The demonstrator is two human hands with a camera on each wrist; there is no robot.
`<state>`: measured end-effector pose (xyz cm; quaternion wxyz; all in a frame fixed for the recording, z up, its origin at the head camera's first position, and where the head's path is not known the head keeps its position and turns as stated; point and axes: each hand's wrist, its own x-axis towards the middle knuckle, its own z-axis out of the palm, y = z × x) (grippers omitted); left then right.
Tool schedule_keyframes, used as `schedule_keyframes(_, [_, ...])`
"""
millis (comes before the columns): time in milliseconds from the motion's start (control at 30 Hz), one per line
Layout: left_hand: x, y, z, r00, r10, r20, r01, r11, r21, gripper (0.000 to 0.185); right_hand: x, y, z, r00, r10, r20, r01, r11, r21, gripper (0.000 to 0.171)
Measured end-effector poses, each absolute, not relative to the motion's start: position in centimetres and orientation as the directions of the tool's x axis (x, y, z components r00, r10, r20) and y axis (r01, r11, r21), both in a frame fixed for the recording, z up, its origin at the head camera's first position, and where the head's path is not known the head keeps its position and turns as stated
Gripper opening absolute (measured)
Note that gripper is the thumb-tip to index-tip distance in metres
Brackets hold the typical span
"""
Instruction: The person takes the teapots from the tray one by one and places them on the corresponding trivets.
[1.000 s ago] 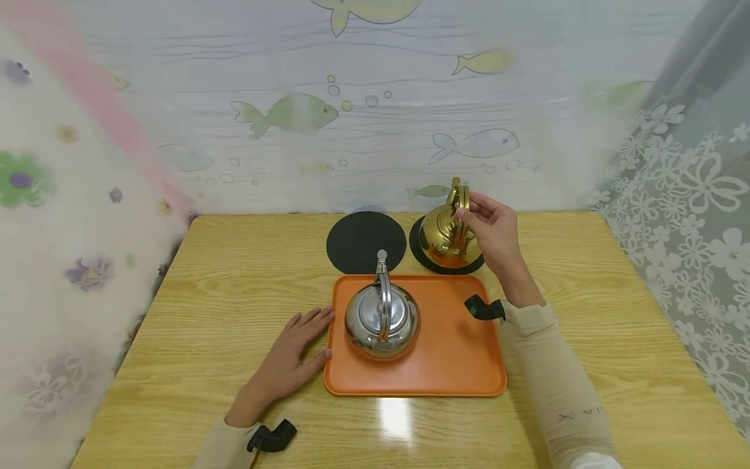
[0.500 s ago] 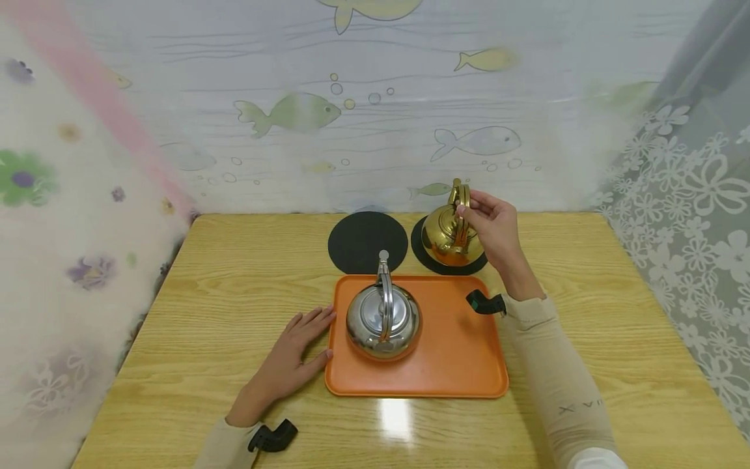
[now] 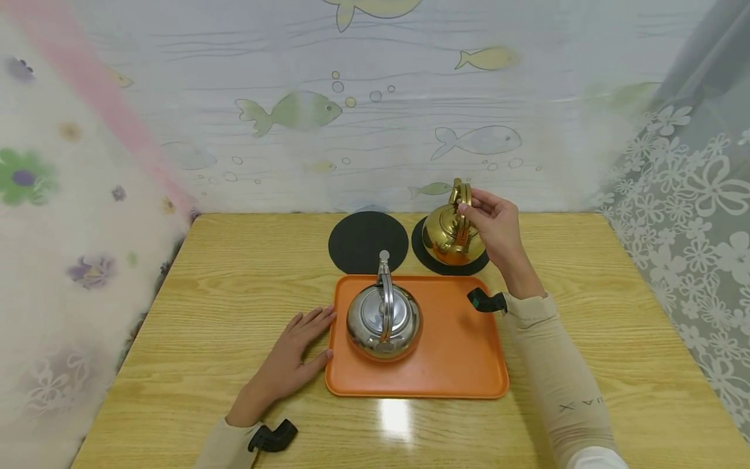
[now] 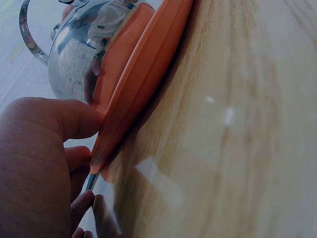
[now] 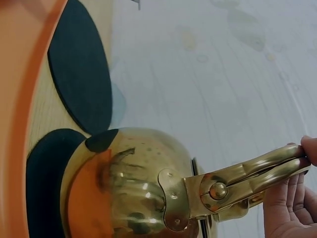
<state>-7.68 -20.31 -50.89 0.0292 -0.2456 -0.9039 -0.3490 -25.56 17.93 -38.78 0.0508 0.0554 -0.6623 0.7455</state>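
A gold kettle [image 3: 451, 231] stands on the right black round mat [image 3: 423, 254] at the back of the wooden table. My right hand [image 3: 492, 225] pinches its upright gold handle [image 5: 252, 181] at the top. A silver kettle [image 3: 383, 319] sits on the orange tray [image 3: 463, 365], its handle upright. My left hand [image 3: 293, 355] lies flat on the table, fingers straight, touching the tray's left edge [image 4: 143, 89]. The silver kettle [image 4: 74, 54] shows beyond that edge in the left wrist view.
A second black round mat [image 3: 366, 240] lies bare to the left of the gold kettle [image 5: 129, 193]. A fish-patterned sheet hangs behind the table and flowered curtains hang at both sides. Bare wood [image 3: 615, 293] lies right of the tray.
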Motion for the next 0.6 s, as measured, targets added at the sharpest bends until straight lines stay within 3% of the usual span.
schedule_keyframes(300, [-7.65,-20.31,-50.88,-0.877,0.424,0.226,0.466,0.640,0.610,0.063,-25.61,18.17,-38.83,-0.989,-0.004,0.151,-0.149,-0.133,-0.980,0.045])
schedule_keyframes(600, [-7.71,-20.34,-50.97,-0.879,0.422,0.222,0.463,0.644,0.609,0.063,-25.95,18.09,-39.26,-0.995,-0.038,0.094,-0.082,-0.247,-0.966,0.053])
